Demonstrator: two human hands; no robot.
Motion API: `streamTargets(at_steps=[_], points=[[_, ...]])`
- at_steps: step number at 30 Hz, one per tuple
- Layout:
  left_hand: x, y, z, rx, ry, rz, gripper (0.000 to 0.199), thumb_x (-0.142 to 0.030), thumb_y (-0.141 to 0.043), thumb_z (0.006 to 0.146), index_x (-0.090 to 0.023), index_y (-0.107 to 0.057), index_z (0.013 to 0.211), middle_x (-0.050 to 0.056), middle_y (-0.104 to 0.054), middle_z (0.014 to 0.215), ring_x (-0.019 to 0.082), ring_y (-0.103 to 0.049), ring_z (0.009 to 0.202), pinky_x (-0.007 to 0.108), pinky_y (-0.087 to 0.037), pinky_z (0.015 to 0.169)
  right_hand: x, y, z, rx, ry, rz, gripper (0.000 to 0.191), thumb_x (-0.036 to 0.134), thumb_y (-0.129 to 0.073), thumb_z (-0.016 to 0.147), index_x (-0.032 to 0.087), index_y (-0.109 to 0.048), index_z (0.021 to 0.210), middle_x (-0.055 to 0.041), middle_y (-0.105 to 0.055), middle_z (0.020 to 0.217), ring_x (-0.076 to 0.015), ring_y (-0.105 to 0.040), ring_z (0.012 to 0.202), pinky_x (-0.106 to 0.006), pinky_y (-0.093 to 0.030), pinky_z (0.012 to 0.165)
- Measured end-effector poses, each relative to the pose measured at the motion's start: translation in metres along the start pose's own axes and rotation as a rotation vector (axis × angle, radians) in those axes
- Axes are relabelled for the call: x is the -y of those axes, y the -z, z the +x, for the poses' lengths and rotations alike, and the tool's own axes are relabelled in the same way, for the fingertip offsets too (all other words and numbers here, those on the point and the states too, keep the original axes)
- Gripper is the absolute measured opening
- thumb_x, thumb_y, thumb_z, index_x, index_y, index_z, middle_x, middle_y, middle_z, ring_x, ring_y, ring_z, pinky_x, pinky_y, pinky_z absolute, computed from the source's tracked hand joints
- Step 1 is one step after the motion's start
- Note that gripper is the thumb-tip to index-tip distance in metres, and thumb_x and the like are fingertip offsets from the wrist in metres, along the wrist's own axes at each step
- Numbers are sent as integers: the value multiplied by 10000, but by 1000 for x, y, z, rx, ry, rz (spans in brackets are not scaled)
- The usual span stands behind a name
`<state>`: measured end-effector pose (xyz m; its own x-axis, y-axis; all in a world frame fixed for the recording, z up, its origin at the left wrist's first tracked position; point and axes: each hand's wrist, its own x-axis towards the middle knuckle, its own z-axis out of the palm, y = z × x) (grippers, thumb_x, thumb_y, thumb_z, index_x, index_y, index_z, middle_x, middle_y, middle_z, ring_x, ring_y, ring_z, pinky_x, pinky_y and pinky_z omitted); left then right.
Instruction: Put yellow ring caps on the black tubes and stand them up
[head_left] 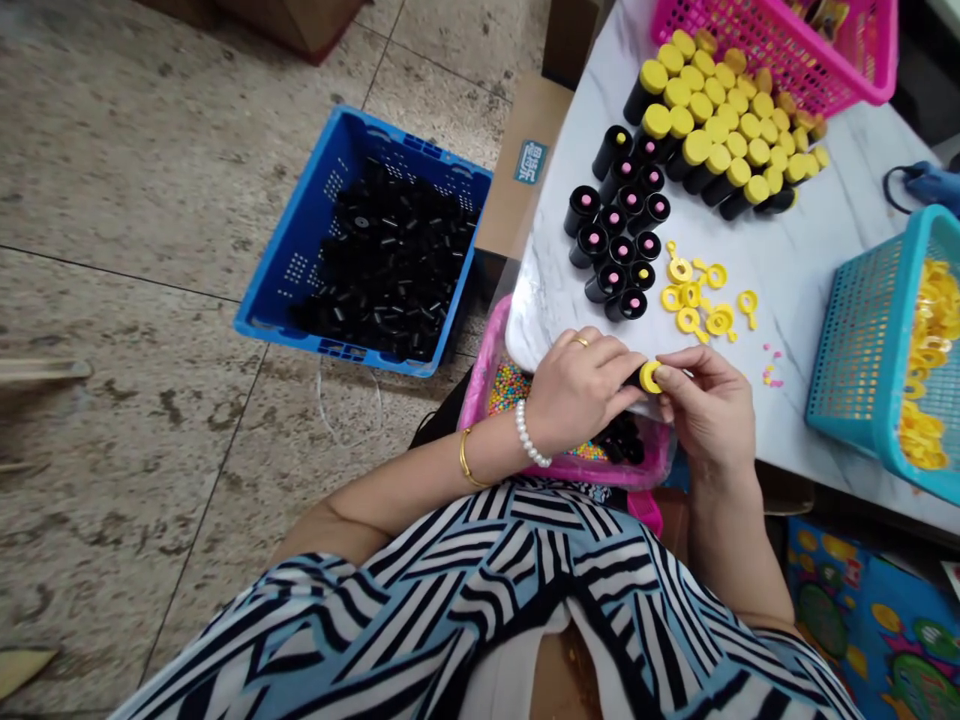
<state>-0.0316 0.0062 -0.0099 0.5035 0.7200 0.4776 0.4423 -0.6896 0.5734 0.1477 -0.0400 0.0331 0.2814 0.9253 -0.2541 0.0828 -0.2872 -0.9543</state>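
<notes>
My left hand point(581, 392) is closed around a black tube point(634, 379), most of it hidden by the fingers. A yellow ring-shaped piece point(650, 377) sits at the tube's right end, and my right hand point(705, 400) pinches it between thumb and fingers. Both hands are over the table's near edge, above a pink tray point(491, 345) of small coloured beads and black parts. Just beyond them lie loose yellow ring pieces point(690, 295). Black tubes with pink or yellow centres point(613, 220) stand upright behind, to the left.
Many yellow-capped black tubes point(716, 125) stand at the back by a pink basket point(817, 70). A teal basket point(859, 350) of yellow pieces is at right. Small pink bits point(777, 383) lie on the marbled table point(802, 250). A blue crate point(289, 240) of black parts is on the left.
</notes>
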Motion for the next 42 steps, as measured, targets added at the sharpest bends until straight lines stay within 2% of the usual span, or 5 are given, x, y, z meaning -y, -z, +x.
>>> streamTargets(at_steps=[7,15,20,29,42], points=[[-4,6,2,66,30,-33,276,-385,-650,991,-185,-704,1174,53,-724,899,226,-637,868,370,-455,799,-2,-1,-2,-13,39,-83,269,384,-860,798,228,-667,903,51,-595,619,-91,-485,447,-229,-382,422],[-17,26,20,301,401,-683,210,-292,-566,1006,-164,-717,936,-17,-696,666,86,-578,527,214,-413,535,-2,-1,-4,93,-22,-21,266,422,-808,864,259,-621,960,36,-662,743,-115,-576,529,-254,-482,498],[-19,14,16,385,576,-938,296,-326,-480,1058,-173,-706,1172,0,-731,777,69,-591,460,183,-416,446,-5,-5,-6,36,34,-22,257,437,-802,870,254,-634,940,34,-659,754,-106,-568,557,-245,-473,528],[-19,2,3,28,82,-110,404,-435,-686,973,-164,-669,1272,116,-638,1157,175,-674,899,290,-588,769,-8,2,0,56,-40,154,330,409,-887,764,194,-689,917,23,-673,732,-73,-536,524,-195,-445,471],[-4,-4,10,46,0,-129,246,-393,-691,962,-194,-702,1107,30,-720,1034,143,-704,874,224,-530,674,-11,54,24,416,-121,238,288,291,-898,774,180,-782,1013,-64,-799,915,-174,-779,735,-295,-665,743]])
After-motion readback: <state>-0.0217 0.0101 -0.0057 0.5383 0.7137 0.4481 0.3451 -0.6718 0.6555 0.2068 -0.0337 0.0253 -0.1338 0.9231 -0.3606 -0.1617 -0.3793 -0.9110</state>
